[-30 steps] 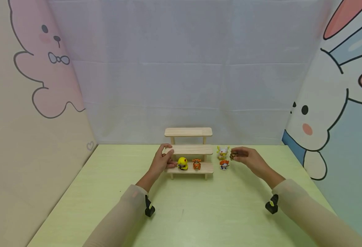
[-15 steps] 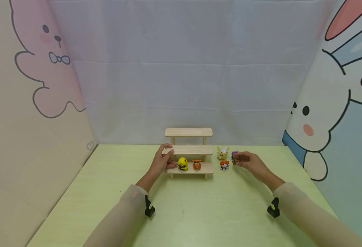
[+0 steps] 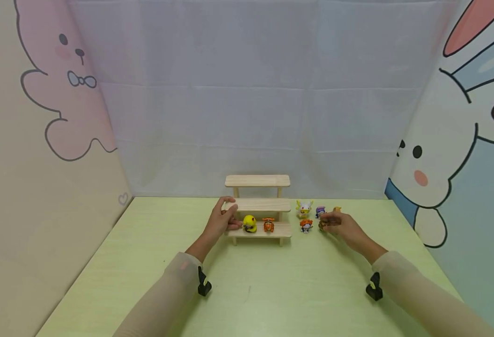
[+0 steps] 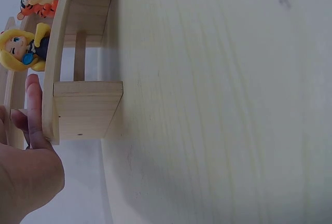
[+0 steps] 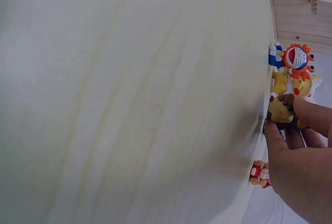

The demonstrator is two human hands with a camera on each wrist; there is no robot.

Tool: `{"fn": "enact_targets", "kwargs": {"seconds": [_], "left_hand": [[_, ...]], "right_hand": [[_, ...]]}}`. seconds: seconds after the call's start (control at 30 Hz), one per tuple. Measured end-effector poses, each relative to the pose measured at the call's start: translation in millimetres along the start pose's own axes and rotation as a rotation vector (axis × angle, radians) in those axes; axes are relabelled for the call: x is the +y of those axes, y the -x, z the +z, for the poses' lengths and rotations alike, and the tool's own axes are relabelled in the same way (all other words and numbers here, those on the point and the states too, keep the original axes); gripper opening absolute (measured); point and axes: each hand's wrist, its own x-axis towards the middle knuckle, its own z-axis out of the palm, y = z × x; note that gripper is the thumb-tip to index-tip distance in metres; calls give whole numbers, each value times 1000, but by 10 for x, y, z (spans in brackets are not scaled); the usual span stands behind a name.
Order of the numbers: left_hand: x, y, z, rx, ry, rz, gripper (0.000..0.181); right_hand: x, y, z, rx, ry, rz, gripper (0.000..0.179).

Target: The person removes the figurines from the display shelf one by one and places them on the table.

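Note:
My left hand grips the left end of a three-tier wooden display stand; in the left wrist view its fingers lie along the lowest tier. Beside them on that tier sits a yellow-haired figurine, then an orange tiger figurine. Right of the stand, my right hand pinches a brown-and-tan figurine low at the tabletop, between thumb and fingers. Just left of that hand stands a figurine with an orange crab-like hood. The hand partly covers the brown figurine in the head view.
Behind the crab-hooded figurine stands a white-and-yellow one. A purple-hatted figurine and an orange-tan one are just beyond my right hand. A red figurine shows in the right wrist view. A pale curtain hangs behind the table.
My right hand has moved right and nearer to me, lower, with the brown figurine. The purple-hatted and orange-tan figurines have come into view behind it. My left hand has stayed put.

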Motion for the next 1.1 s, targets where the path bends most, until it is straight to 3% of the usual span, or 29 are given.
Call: {"fn": "enact_targets", "kwargs": {"seconds": [0.63,1.1], "left_hand": [[8,10,-6,-1,-10,15,31],[1,8,0,1,-12,10,30]], "right_hand": [[111,-25,5,-20,-8,-27,43],[15,-23,-46,-3,48,-45,41]]}}
